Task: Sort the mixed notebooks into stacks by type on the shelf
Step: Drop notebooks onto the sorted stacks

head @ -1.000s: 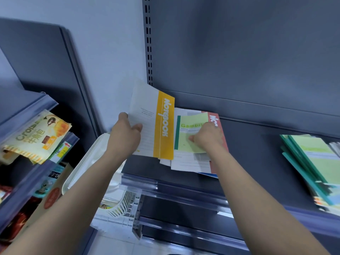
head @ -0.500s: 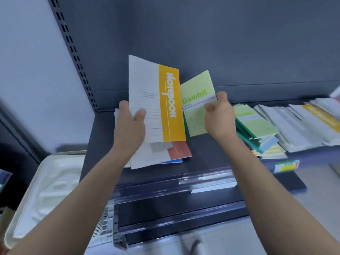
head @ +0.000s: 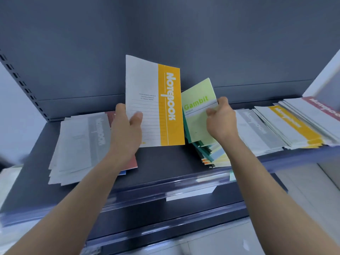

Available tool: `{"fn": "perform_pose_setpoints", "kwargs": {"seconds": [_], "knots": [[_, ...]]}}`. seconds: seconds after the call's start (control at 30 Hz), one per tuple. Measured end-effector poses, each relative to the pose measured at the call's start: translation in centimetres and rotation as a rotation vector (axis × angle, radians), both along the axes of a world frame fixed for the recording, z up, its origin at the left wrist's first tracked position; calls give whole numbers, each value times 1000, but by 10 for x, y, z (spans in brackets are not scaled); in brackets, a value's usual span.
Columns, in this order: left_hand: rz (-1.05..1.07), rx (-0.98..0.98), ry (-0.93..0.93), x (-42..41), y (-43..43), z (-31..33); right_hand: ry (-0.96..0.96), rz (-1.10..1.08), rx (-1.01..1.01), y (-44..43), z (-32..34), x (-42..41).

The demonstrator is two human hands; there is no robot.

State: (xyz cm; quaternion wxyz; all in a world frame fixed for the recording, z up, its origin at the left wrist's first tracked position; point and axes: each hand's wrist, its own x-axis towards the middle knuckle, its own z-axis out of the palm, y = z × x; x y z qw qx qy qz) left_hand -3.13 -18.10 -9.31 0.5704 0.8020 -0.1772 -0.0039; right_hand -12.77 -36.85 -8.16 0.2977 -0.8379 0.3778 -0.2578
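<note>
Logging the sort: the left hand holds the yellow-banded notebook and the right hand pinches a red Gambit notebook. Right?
Not quite. The head view shows the Gambit notebook in the right hand is light green, not red. The left hand does hold the yellow-banded notebook.

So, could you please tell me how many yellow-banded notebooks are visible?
2: one notebook in the left hand, a second notebook in the fanned pile at right; others may be hidden.

Dark grey metal shelf (head: 161,159). Plain back panel (head: 165,30) of same grey rises behind it. Slotted upright (head: 22,83) at left edge. Clear price rail (head: 147,188) along front lip, white label (head: 190,195) in it. Pale wall (head: 11,111) left of unit. Pale blurred surface (head: 303,196) lower right.
</note>
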Motion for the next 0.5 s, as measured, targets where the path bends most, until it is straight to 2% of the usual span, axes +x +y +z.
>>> {"fn": "perform_pose_setpoints", "kwargs": {"seconds": [0.27, 0.4, 0.5], "knots": [[127, -73, 37, -37, -47, -10, 131, 138, 77, -61, -25, 7], [182, -72, 31, -49, -47, -8, 262, 152, -49, -68, -37, 8], [200, -61, 25, -53, -47, -6, 338, 165, -215, -69, -41, 8]]}}
